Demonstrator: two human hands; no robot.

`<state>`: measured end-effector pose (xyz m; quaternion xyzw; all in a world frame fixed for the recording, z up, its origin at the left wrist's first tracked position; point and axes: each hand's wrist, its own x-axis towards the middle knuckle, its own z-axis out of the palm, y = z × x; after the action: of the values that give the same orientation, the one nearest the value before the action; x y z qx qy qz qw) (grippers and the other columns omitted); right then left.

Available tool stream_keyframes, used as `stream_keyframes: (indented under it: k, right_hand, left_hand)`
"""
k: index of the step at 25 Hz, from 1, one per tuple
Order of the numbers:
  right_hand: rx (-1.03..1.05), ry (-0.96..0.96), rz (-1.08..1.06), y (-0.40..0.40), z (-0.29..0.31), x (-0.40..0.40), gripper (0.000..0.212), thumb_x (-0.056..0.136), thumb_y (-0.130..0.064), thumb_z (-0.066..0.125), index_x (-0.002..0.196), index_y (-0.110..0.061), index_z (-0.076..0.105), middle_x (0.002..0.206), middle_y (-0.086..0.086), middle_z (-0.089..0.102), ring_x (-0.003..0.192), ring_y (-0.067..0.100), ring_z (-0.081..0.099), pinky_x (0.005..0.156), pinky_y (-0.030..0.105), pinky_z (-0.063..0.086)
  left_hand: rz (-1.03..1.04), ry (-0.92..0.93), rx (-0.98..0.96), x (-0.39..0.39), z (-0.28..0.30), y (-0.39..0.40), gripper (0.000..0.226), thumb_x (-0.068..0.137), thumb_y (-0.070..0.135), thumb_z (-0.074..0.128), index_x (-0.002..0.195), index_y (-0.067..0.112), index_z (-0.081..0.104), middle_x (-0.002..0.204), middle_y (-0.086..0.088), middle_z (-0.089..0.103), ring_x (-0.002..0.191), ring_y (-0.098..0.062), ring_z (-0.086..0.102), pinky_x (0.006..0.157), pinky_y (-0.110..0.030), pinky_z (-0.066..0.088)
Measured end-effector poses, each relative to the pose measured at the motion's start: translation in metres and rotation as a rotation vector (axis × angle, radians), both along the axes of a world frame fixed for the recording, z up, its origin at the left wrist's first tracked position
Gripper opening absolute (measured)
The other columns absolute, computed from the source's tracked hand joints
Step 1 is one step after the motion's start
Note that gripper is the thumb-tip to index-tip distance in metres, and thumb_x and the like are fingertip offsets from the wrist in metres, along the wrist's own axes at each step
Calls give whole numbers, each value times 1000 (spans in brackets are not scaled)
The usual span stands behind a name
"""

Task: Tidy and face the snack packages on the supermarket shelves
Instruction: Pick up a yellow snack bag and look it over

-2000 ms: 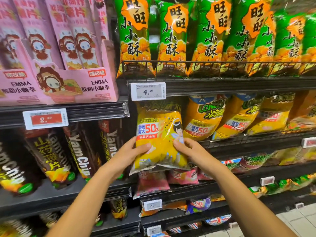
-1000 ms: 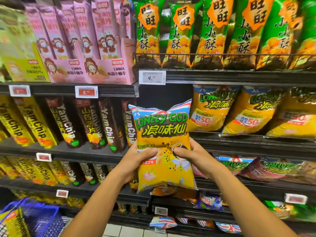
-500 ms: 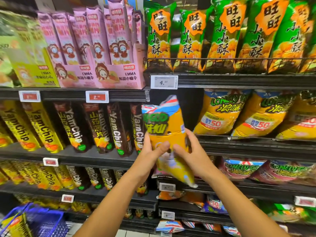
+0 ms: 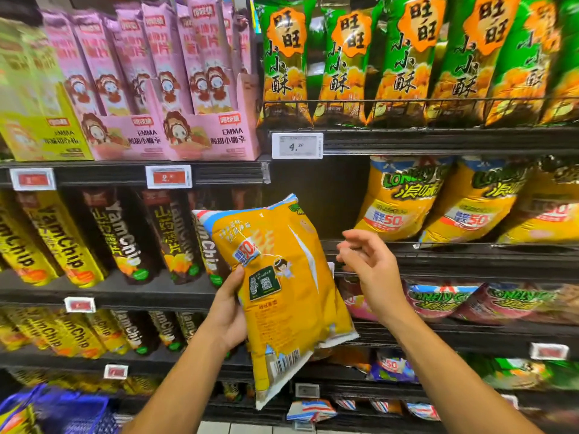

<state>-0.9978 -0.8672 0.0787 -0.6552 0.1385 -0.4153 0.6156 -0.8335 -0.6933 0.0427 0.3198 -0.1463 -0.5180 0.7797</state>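
Note:
A yellow Lonely God snack bag [image 4: 288, 296] is held in front of the shelves with its back side, barcode and printed text, toward me. My left hand [image 4: 228, 311] grips its left edge, thumb on the back panel. My right hand [image 4: 369, 267] hovers just right of the bag with relaxed fingers, holding nothing. Behind the bag, the left end of the wire shelf [image 4: 438, 249] shows a dark gap [image 4: 319, 195] beside the standing yellow Lonely God bags [image 4: 401, 198].
Green tall snack bags [image 4: 404, 57] fill the top wire shelf above a 4.20 price tag [image 4: 297, 146]. Pink boxed snacks [image 4: 175, 89] and dark YamChip packs [image 4: 122, 233] stand at left. Red Lonely God bags [image 4: 445, 299] lie lower right. A blue basket [image 4: 62, 408] sits bottom left.
The bag was pulled off the shelf and turned over from front to back. My right hand has let go of it; my left hand alone holds it now.

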Motion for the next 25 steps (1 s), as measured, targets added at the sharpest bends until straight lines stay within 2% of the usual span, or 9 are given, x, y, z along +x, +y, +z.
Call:
stream_keyframes:
  k: [3,6,8,11,13,16,19,23,25]
  right_hand:
    - [17,85,83,9,8,2,25,90,-19,71,113,-19,64,109,6,69,102,20,66,84,31,55]
    - [94,265,327,19,12,6,64,76,-49,75,131,-25,55,127,-3,66,116,13,64,93,31,55]
    - [124,328,419,25,13,10,72,75,-48,76,138,-28,47,132,-4,66,119,15,64,96,32,54]
    - [170,262,331,25,13,14,68,75,-30,75,137,-26,46,124,2,70,109,16,70,84,28,58]
    - [116,235,184,20,12,12,78,70,-33,81,137,-27,43,124,-3,67,103,2,69,79,18,55]
    - [-82,353,37,24,10,11,102,64,-49,88,147,-32,31,125,-22,53,101,-17,59,78,5,47]
    - [-194,413,-14,31,5,14,104,61,-59,85,146,-36,31,137,-13,51,119,0,55,99,25,47]
    - [-201,435,25,36,14,8,94,60,-66,80,137,-52,30,131,-23,52,113,-4,55,98,34,50]
    - [-220,440,11,40,19,6,91,58,-69,77,135,-54,29,133,-21,51,116,4,57,97,41,51]
  left_hand:
    - [-35,44,-24,3,-3,2,85,26,33,103,101,3,78,106,-25,72,91,-40,72,70,-57,59]
    - [-99,61,-53,5,-6,2,88,31,37,102,108,3,75,112,-25,70,97,-41,70,79,-59,57]
    - [-150,55,-59,6,-6,0,91,36,43,100,114,4,73,119,-24,68,104,-42,68,84,-58,56]
    - [-197,-2,-33,7,1,-4,86,55,47,92,126,5,66,130,-24,62,114,-41,63,89,-55,55]
    - [-129,-107,0,11,3,-7,83,74,50,79,141,10,52,138,-22,56,124,-40,57,96,-53,52]
    - [-43,-363,146,10,5,-12,102,60,62,83,145,20,45,139,-12,59,126,-33,56,96,-48,53]
    - [29,-477,275,6,4,-15,119,42,58,93,143,24,41,126,-3,68,114,-25,66,82,-38,59]
    - [11,-419,229,6,-2,-13,108,48,53,94,139,16,49,126,-9,68,113,-28,66,81,-37,59]
    - [4,-394,218,5,-4,-11,107,48,52,95,138,14,50,126,-11,67,115,-29,65,82,-39,59]
